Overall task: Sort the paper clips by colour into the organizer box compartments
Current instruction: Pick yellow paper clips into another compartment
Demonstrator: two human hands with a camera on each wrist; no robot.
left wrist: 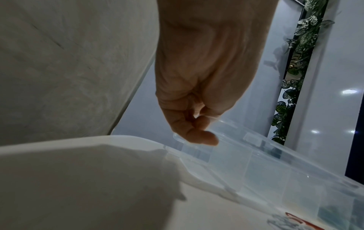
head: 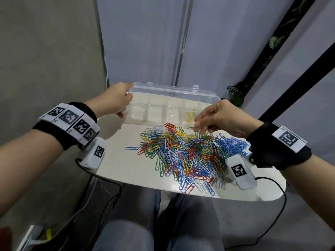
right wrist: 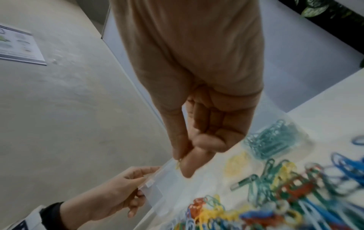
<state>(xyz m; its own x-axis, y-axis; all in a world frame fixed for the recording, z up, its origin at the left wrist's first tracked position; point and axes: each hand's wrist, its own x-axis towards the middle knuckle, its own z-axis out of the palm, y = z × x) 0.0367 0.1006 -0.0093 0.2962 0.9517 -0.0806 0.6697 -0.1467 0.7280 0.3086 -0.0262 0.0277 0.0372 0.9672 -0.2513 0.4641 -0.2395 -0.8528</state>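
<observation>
A clear organizer box (head: pixel 163 91) stands open at the back of the white table (head: pixel 116 160). My left hand (head: pixel 116 102) grips the box's left end (left wrist: pixel 275 171), fingertips (left wrist: pixel 204 138) on its rim. A mixed pile of paper clips (head: pixel 186 153) lies in front of the box. My right hand (head: pixel 198 128) hovers over the pile's far edge and pinches a yellow clip (right wrist: pixel 178 163) between thumb and forefinger. Several yellow clips (head: pixel 189 115) lie in one compartment. The right wrist view shows green clips (right wrist: pixel 273 140) in the compartment beside the yellow ones (right wrist: pixel 238 163).
A clump of blue clips (head: pixel 230 144) sits at the pile's right side. The table's rounded front edge (head: pixel 181 192) is close to my knees (head: pixel 163 223). Black cables (head: pixel 279 214) hang off it. A plant (head: pixel 235 93) stands behind the box on the right.
</observation>
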